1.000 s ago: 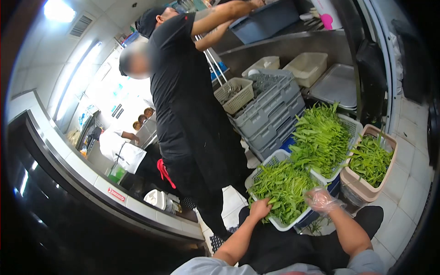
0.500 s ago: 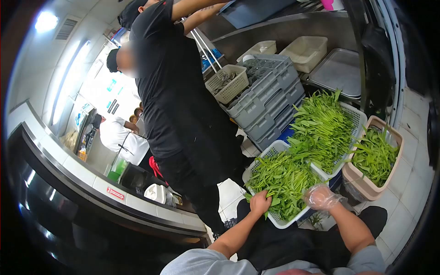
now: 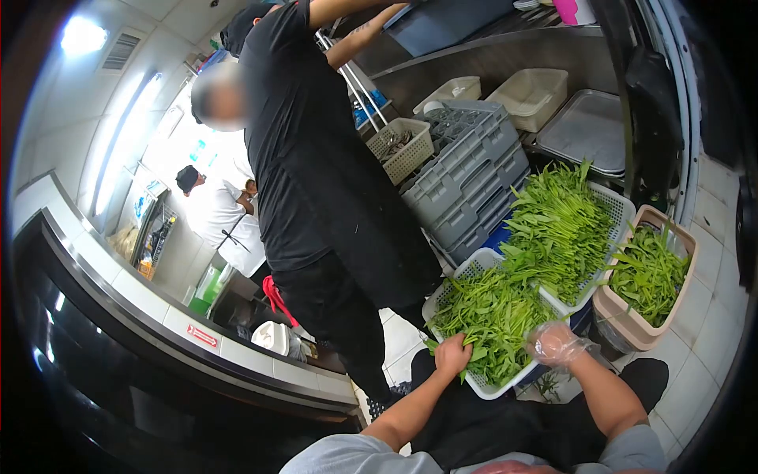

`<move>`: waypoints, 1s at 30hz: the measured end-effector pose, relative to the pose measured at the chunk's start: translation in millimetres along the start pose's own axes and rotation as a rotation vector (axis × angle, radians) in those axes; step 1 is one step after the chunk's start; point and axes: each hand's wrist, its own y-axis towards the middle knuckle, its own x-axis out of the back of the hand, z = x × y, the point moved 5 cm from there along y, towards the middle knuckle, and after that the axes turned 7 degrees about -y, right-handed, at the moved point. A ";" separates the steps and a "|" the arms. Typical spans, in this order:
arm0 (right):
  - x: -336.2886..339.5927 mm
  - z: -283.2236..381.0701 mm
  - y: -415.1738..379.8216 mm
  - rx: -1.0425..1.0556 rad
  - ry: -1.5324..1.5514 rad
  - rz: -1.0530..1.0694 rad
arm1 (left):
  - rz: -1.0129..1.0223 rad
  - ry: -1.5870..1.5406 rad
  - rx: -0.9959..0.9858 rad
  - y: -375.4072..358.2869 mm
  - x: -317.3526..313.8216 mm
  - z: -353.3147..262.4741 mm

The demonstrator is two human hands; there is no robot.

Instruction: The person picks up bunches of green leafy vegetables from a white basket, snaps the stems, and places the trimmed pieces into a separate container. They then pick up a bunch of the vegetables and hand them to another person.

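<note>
A white perforated basket (image 3: 496, 393) in front of me is heaped with long-stemmed leafy greens (image 3: 493, 316) that look like water spinach. My left hand (image 3: 452, 355), bare, is closed on some greens at the basket's near left corner. My right hand (image 3: 553, 346) wears a clear plastic glove and sits at the basket's right edge with its fingers curled; what lies inside them is hidden. Just beyond, a second white basket (image 3: 614, 213) holds greens with their stems laid side by side. To the right, a beige bin (image 3: 685, 294) lined with clear plastic holds loose greens.
A person in black (image 3: 324, 158) stands close on the left, arms raised to a grey tub (image 3: 446, 22). Stacked grey crates (image 3: 466, 182) rise behind the baskets, with a cutlery basket (image 3: 403, 148) beside them. A person in white (image 3: 225, 209) works farther back.
The person in black has shifted slightly to the right in view, and the person in white shows more fully. Both my hands stay at the near basket, almost unmoved.
</note>
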 end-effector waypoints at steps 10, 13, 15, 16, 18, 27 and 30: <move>48.4 11.2 -17.4 0.054 0.313 -0.512 | -0.072 -0.378 -0.105 4.2 12.9 1.2; 69.2 7.2 -30.0 -0.039 0.413 -0.692 | -0.077 -0.599 -0.127 3.0 46.3 -13.0; 71.3 -7.5 -47.5 -0.134 0.535 -0.777 | -0.194 -0.809 -0.095 -3.2 93.0 -33.2; 77.0 -7.6 -56.5 -0.190 0.560 -0.788 | -0.258 -0.930 -0.082 -4.2 117.2 -41.6; 100.2 -9.7 -85.2 -0.325 0.567 -0.824 | -0.501 -1.033 -0.246 1.6 171.2 -52.8; 428.5 149.4 -180.0 0.318 -0.030 -1.315 | -0.551 -1.510 -1.686 -82.9 491.2 -188.1; 508.2 224.3 -188.6 0.690 0.658 -0.812 | -0.969 -1.172 -1.671 -124.6 531.4 -203.8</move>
